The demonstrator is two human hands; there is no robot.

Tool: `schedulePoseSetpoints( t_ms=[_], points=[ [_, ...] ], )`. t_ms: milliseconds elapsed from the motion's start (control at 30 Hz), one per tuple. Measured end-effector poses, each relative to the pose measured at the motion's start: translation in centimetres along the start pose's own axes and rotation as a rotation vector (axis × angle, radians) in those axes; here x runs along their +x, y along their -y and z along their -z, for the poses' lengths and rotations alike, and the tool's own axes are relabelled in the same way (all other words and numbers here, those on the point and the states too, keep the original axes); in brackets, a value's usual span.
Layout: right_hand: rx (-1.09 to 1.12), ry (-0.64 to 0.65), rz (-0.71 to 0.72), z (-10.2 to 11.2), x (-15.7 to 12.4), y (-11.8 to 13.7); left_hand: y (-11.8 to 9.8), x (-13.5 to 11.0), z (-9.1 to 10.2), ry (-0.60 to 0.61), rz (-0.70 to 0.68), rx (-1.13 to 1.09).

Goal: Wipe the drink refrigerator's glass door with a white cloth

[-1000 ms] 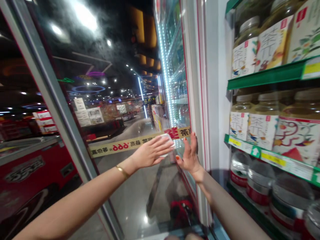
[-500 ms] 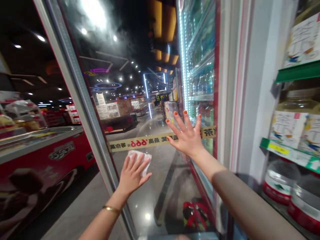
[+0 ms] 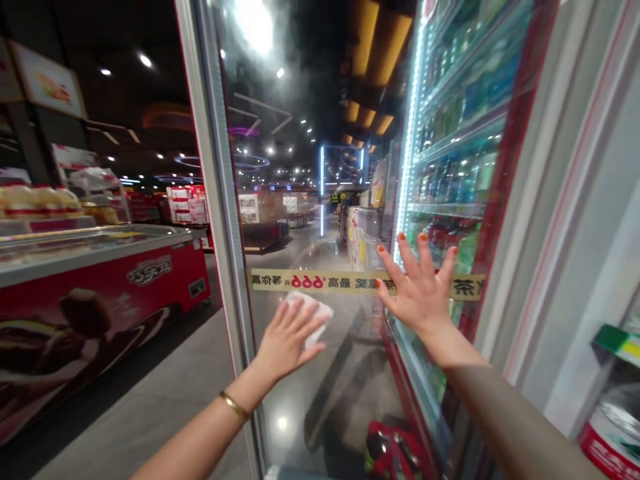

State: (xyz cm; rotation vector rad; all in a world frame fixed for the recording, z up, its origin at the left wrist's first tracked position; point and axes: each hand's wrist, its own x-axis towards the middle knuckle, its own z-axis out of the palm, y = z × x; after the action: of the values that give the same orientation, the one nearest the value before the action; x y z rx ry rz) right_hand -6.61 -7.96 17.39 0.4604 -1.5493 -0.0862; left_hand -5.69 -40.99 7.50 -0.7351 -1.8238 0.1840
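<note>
My left hand (image 3: 287,343), with a gold bangle on the wrist, lies flat and holds a white cloth (image 3: 320,325) against the glass door (image 3: 300,413). Its fingers are stretched over the cloth, which shows past the fingertips. My right hand (image 3: 423,290), orange-nailed, is open with fingers spread on the same pane and holds nothing. Across the glass, level with both hands, runs a beige sticker strip (image 3: 340,282) with lettering seen mirrored. The grey metal door frame (image 3: 215,167) stands upright to the left of my left hand.
A red ice-cream chest freezer (image 3: 110,287) stands at left. Through the glass show lit drink shelves (image 3: 460,143), stacked boxes (image 3: 365,233) and a red-and-black item low down (image 3: 393,450). At the right edge are a green shelf label (image 3: 617,343) and a jar with a red label (image 3: 613,433).
The view has turned left, so the door and freezer sit farther right. My left hand with the cloth stays just below the strip; my right hand remains spread on the glass.
</note>
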Motion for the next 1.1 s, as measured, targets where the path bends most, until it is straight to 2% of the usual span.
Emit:
schedulePoseSetpoints(
  t_ms=[100,167,200,267,300,333,400,467,500,567,633,700,767,867,933,1000,1100],
  points=[
    [-0.014,0.007,0.0,0.0,0.0,0.0,3.9,4.9,1.6,-0.143,0.479,-0.009],
    [-0.014,0.017,-0.005,-0.1,-0.1,-0.2,3.7,7.7,1.4,-0.151,0.59,-0.058],
    [-0.009,0.025,-0.008,-0.1,-0.1,-0.2,2.7,8.1,0.9,-0.112,0.552,-0.107],
    [0.009,0.04,-0.013,-0.1,-0.1,-0.3,-0.8,6.4,-0.4,0.012,0.325,-0.244],
    [0.015,0.042,-0.018,-0.1,-0.1,-0.2,-2.6,4.4,-1.0,0.073,0.172,-0.327],
    [0.018,0.04,-0.024,0.0,0.0,-0.1,-4.0,2.0,-1.4,0.103,0.083,-0.355],
    [0.02,0.041,-0.027,0.1,0.1,0.2,-4.7,-2.8,-1.8,0.104,0.036,-0.36],
    [0.026,0.074,-0.025,0.3,0.4,0.4,-2.7,-5.5,-1.4,0.031,0.145,-0.31],
    [0.029,0.101,-0.029,0.3,0.4,0.4,-1.2,-5.6,-1.1,-0.008,0.241,-0.277],
    [0.028,0.152,-0.051,0.4,0.5,0.3,0.9,-3.8,-0.9,-0.06,0.452,-0.214],
    [0.018,0.183,-0.069,0.5,0.5,0.1,1.0,-0.8,-1.5,-0.078,0.612,-0.178],
    [0.013,0.183,-0.066,0.4,0.4,0.0,-1.2,1.5,-2.7,-0.092,0.654,-0.16],
    [0.014,0.15,-0.051,0.4,0.4,0.0,-5.2,2.0,-4.2,-0.078,0.559,-0.141],
    [-0.007,0.072,-0.038,0.3,0.4,0.1,-11.7,-0.7,-7.0,-0.007,0.338,-0.08],
    [-0.035,0.044,-0.033,0.2,0.4,0.2,-14.8,-3.5,-8.9,0.045,0.294,-0.047],
    [-0.052,0.05,-0.028,0.2,0.3,0.2,-16.5,-5.7,-9.8,0.095,0.304,-0.058],
    [-0.043,0.105,-0.046,0.0,0.5,0.0,-16.9,-7.1,-8.7,0.14,0.329,-0.199]
  ],
)
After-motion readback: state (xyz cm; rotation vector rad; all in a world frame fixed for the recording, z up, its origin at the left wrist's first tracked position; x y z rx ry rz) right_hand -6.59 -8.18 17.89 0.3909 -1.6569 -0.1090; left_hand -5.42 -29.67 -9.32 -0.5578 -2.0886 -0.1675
